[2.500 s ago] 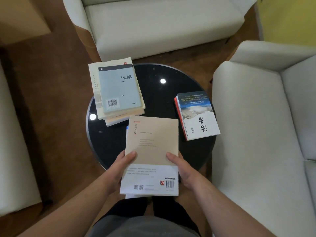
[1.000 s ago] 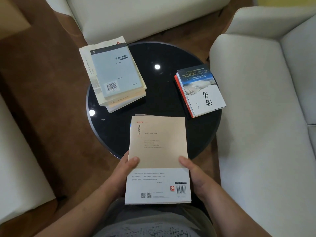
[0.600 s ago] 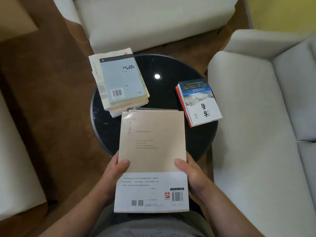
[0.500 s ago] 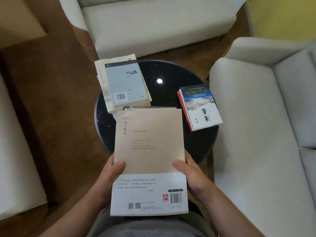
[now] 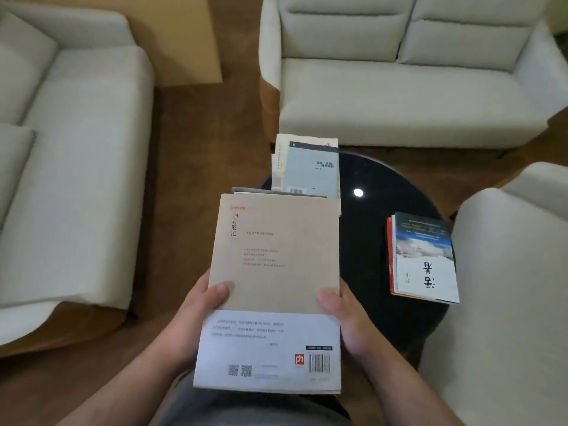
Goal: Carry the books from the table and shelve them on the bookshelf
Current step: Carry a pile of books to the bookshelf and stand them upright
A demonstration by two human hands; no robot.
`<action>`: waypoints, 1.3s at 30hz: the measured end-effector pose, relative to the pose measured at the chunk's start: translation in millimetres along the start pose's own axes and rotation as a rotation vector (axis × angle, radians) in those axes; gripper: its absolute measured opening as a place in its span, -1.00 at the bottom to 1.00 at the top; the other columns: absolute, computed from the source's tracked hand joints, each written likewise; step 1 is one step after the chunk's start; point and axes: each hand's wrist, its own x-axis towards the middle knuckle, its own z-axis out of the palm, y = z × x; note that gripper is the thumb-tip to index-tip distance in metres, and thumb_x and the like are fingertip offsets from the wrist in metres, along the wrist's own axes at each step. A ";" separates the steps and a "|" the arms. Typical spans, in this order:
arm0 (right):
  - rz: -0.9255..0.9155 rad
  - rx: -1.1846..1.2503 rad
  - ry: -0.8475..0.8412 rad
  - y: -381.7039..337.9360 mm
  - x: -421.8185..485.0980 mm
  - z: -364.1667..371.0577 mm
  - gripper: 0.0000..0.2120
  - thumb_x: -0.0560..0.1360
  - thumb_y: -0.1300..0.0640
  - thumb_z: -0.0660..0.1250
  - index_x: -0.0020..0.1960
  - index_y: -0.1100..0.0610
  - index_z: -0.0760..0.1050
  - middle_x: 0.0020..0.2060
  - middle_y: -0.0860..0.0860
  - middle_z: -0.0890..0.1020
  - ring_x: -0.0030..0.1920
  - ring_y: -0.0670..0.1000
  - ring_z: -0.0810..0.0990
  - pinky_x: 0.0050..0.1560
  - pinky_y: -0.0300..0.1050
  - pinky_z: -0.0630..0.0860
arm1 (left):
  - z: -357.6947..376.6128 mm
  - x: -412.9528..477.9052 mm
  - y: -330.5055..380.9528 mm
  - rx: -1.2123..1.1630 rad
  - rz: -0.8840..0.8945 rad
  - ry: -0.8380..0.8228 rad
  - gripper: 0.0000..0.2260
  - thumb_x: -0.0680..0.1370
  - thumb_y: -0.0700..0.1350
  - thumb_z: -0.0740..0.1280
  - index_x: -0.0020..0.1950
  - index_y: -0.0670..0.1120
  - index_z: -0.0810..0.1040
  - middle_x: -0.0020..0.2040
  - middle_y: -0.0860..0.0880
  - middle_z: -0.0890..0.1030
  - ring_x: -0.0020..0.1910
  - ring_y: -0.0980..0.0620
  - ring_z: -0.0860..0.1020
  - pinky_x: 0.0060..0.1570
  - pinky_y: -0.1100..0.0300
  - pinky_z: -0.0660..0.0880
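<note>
I hold a small stack of books [image 5: 276, 265] in front of my body, topped by a tan book with a white band at its near end. My left hand [image 5: 196, 315] grips its left edge, thumb on the cover. My right hand [image 5: 344, 318] grips the right edge the same way. On the round black glass table [image 5: 365, 241] a pile topped by a grey-blue book [image 5: 310, 170] lies at the far left edge. A second small pile with a blue-and-white cover [image 5: 425, 259] lies at the right edge. No bookshelf is in view.
White sofas surround the table: one on the left [image 5: 70, 167], one behind [image 5: 408, 81], one on the right [image 5: 507, 287]. A tan box-like block [image 5: 184, 38] stands at the back between two sofas. Brown floor [image 5: 196, 155] runs between the left sofa and the table.
I have raised the stack off the table toward my body. My view has swung left and up, so the left sofa and the back sofa show more fully.
</note>
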 end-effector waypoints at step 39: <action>0.070 -0.031 -0.213 -145.1 505.4 256.5 -0.22 0.51 -0.04 0.47 0.57 0.20 0.19 0.42 0.33 0.47 0.38 0.39 0.50 0.32 0.32 0.49 | -307.9 165.8 392.6 0.061 0.163 0.306 -0.08 0.07 0.23 0.66 0.35 -0.09 0.52 0.23 -0.25 0.65 0.18 -0.31 0.64 0.07 -0.15 0.61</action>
